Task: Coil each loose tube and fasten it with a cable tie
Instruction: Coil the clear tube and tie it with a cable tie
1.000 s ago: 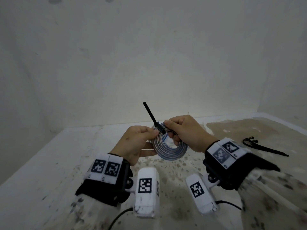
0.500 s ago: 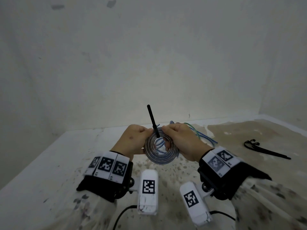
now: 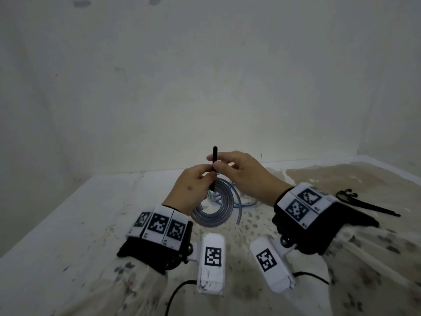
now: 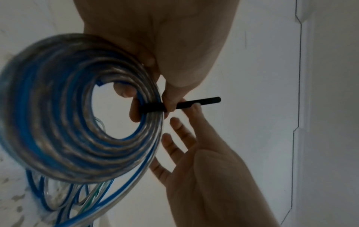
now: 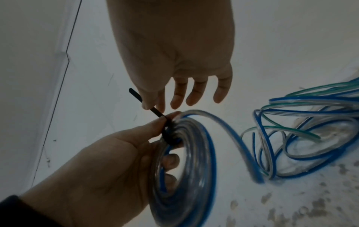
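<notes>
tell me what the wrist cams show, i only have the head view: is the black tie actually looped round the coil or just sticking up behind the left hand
Observer: Looped. The left wrist view shows the cable tie banded across the turns of the coiled tube.
Operator: how does the left hand hold it
Observer: The left hand has fingers through the coil's centre and its thumb is pressing at the tie.
Operator: what's in the pile behind
Observer: Loose tubes, some blue-striped and some green-striped, clear in the right wrist view.
</notes>
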